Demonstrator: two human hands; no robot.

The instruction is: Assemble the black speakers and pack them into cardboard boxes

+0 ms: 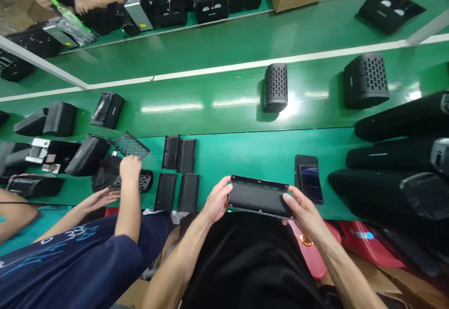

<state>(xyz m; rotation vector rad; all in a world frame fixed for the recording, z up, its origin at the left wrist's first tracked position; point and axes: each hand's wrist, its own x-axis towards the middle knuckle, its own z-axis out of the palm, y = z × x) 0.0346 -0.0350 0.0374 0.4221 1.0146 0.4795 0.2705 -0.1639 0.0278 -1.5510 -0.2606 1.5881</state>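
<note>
A black rectangular panel (259,197) with small clips along its edges is held level over the table's front edge. My left hand (219,200) grips its left end, thumb on top. At the right end my right hand (300,204) holds it, with the thumb on the inner face. Several similar black panels (188,193) lie on the green table (238,152) to the left of my left hand. Beyond my right hand, a phone (310,183) rests on a dark flat piece.
At the left a co-worker's hands hold a perforated grille (130,145). Large black speaker bodies (379,190) stand at the right. A green conveyor (210,98) behind carries a grille-fronted speaker (276,88). Farther back are a cardboard box (294,0) and another person.
</note>
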